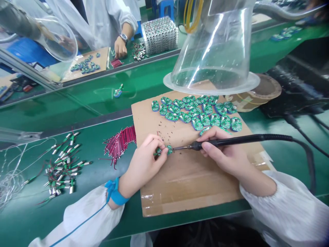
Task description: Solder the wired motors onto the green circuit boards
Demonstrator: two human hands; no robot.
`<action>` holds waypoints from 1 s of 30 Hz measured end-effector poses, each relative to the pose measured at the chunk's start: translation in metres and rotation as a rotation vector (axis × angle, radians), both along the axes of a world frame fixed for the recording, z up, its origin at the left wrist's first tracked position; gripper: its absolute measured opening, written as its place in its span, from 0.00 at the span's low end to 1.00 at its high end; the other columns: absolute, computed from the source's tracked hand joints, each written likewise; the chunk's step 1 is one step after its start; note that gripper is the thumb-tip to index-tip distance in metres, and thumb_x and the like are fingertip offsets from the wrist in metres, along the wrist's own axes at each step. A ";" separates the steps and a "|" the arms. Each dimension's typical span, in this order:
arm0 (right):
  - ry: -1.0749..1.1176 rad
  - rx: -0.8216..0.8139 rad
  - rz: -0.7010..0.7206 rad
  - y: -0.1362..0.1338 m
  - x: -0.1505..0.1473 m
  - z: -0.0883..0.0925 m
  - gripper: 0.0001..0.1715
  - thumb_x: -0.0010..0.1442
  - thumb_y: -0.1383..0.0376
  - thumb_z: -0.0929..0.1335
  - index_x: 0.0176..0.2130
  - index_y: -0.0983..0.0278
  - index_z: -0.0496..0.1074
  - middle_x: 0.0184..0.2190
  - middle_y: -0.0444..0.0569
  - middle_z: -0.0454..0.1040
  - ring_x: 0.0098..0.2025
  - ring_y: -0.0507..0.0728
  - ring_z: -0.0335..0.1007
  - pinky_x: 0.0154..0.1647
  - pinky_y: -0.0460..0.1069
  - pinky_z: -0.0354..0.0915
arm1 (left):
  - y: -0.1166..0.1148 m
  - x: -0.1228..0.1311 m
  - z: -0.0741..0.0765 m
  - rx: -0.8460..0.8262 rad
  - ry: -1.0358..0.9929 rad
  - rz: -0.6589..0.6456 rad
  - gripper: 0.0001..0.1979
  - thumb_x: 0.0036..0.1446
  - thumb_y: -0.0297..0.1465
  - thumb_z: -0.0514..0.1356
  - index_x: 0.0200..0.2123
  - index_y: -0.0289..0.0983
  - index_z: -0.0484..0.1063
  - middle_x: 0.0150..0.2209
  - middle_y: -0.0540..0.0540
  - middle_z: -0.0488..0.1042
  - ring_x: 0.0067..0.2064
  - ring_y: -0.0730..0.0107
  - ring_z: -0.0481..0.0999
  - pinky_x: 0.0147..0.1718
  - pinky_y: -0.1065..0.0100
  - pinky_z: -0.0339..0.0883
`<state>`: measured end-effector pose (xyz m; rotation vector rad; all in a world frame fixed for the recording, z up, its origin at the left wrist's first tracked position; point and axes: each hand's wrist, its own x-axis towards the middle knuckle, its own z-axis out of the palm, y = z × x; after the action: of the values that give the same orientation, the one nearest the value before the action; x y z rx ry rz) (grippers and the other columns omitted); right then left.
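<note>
My left hand (144,161) pinches a small green circuit board (167,149) flat against a brown cardboard sheet (190,181). My right hand (223,151) grips a black soldering iron (241,140) like a pen, its metal tip touching the board's right edge. Several more green circuit boards (197,111) lie in a cluster at the cardboard's far side. A bundle of red wires (119,142) lies just left of the cardboard, close to my left hand. A blue wrist strap (114,192) circles my left wrist.
A clear fume hood (213,58) hangs over the far edge of the cardboard. Wired metal parts (63,164) are scattered at left on the green mat. Across the green conveyor (84,99), another person's hand (120,46) rests by more boards. The iron's cable (305,151) loops at right.
</note>
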<state>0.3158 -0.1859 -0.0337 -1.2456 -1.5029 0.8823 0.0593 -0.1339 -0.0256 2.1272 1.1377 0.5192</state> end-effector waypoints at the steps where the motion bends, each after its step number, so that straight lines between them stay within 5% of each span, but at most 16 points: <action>1: 0.030 -0.002 -0.007 0.000 0.000 0.000 0.05 0.68 0.61 0.69 0.40 0.60 0.72 0.27 0.44 0.72 0.26 0.52 0.70 0.27 0.48 0.65 | 0.000 0.000 0.000 -0.002 0.005 0.000 0.03 0.66 0.28 0.58 0.36 0.39 0.67 0.44 0.47 0.70 0.41 0.69 0.72 0.35 0.67 0.65; 15: 0.102 -0.006 -0.019 -0.001 0.001 0.000 0.06 0.68 0.61 0.69 0.39 0.60 0.72 0.24 0.42 0.71 0.24 0.50 0.68 0.25 0.45 0.64 | 0.007 -0.002 0.003 -0.008 0.019 -0.034 0.03 0.65 0.27 0.59 0.35 0.38 0.69 0.42 0.49 0.73 0.39 0.71 0.70 0.36 0.67 0.62; 24: 0.252 -0.095 -0.080 0.001 0.001 -0.004 0.09 0.67 0.58 0.70 0.38 0.60 0.71 0.23 0.41 0.70 0.22 0.49 0.67 0.22 0.44 0.63 | 0.023 -0.012 0.009 -0.276 -0.062 -0.068 0.07 0.68 0.37 0.58 0.40 0.40 0.72 0.40 0.50 0.71 0.34 0.72 0.67 0.34 0.67 0.61; 30: 0.210 -0.083 -0.067 0.000 0.001 -0.001 0.09 0.69 0.58 0.69 0.38 0.60 0.70 0.23 0.40 0.69 0.22 0.49 0.66 0.23 0.45 0.62 | 0.028 -0.014 0.011 -0.290 -0.027 -0.162 0.04 0.65 0.33 0.61 0.38 0.41 0.74 0.46 0.50 0.72 0.34 0.73 0.65 0.37 0.66 0.62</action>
<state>0.3165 -0.1861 -0.0350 -1.2150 -1.2628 1.0069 0.0448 -0.1062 -0.0141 1.9327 0.9526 0.2880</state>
